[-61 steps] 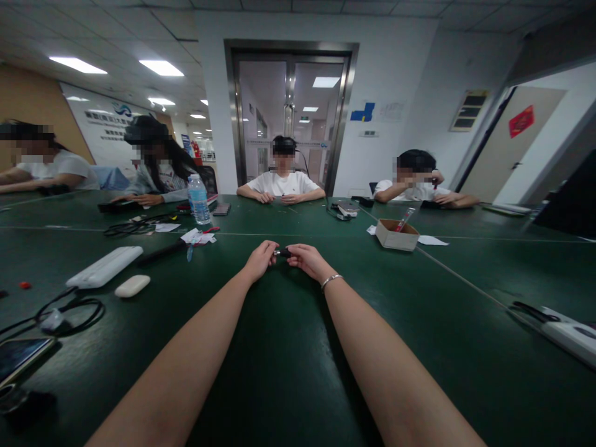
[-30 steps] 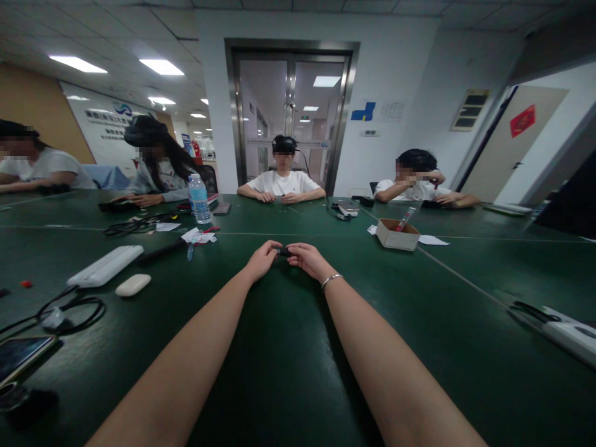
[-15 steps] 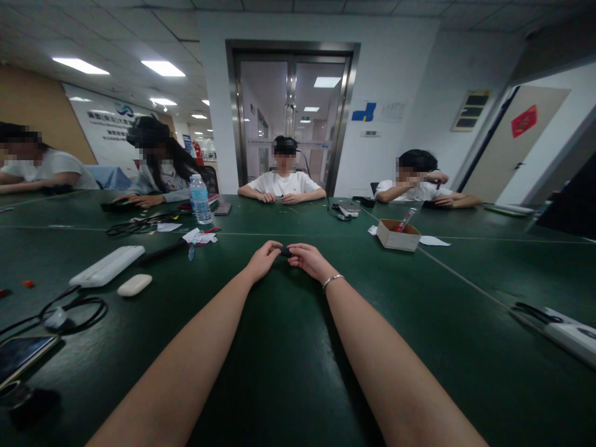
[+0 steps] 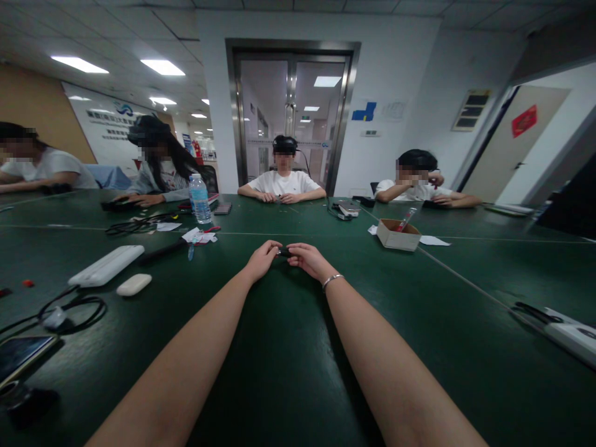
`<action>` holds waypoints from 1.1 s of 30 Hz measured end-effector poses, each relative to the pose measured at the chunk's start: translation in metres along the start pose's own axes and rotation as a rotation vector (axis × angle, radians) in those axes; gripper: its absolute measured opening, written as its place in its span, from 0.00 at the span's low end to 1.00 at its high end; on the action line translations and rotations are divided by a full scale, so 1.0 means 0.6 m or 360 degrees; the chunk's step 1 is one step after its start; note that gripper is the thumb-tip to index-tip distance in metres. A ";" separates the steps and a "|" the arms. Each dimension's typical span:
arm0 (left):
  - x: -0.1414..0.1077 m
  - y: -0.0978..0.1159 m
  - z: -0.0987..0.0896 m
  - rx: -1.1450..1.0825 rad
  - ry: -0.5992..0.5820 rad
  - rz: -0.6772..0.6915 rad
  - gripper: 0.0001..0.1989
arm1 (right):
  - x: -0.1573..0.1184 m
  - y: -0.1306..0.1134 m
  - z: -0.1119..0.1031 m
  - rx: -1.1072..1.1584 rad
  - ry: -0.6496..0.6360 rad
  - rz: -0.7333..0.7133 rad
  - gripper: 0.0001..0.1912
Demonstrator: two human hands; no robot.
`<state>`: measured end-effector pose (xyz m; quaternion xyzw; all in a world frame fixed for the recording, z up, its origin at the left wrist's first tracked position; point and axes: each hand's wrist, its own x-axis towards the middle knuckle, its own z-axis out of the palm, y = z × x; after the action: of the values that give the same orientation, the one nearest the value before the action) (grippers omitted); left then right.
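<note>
A small dark object point(image 4: 284, 252) is held between my two hands, just above or on the green table point(image 4: 288, 347). My left hand point(image 4: 262, 261) pinches its left end, where a small light-coloured spot shows. On the other end, the fingers of my right hand point(image 4: 310, 261) are closed, with a silver bracelet point(image 4: 332, 282) at that wrist. The object is too small to name, and fingers partly cover it.
On the left lie a white power bank point(image 4: 107, 266), a white oval case point(image 4: 134, 285), black cables and a phone point(image 4: 25, 357). A water bottle point(image 4: 200, 200) and an open box point(image 4: 398, 236) stand farther back. Several people sit across the table.
A small light-coloured spot now shows at the left end of the dark object. My hands have hardly moved. Across at the right, a person's raised hand has shifted slightly.
</note>
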<state>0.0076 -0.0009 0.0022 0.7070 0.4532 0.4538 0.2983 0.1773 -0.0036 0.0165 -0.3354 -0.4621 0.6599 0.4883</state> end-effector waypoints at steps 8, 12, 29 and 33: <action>-0.002 0.005 0.000 -0.0041 0.0000 0.0043 0.11 | 0.004 0.002 -0.001 -0.0049 0.0052 0.0010 0.02; -0.002 0.004 0.001 -0.0036 -0.0006 0.0100 0.12 | 0.006 0.004 0.004 -0.0263 0.0142 0.0027 0.08; 0.003 -0.008 0.004 0.0027 0.0069 0.0126 0.11 | -0.010 -0.014 -0.002 -0.0314 -0.0179 0.0153 0.27; 0.002 -0.007 0.005 0.0013 0.0042 0.0129 0.11 | -0.009 -0.015 0.002 -0.0369 -0.0144 0.0260 0.13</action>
<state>0.0089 0.0022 -0.0020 0.7199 0.4299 0.4729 0.2706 0.1809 -0.0085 0.0254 -0.3958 -0.5280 0.6542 0.3696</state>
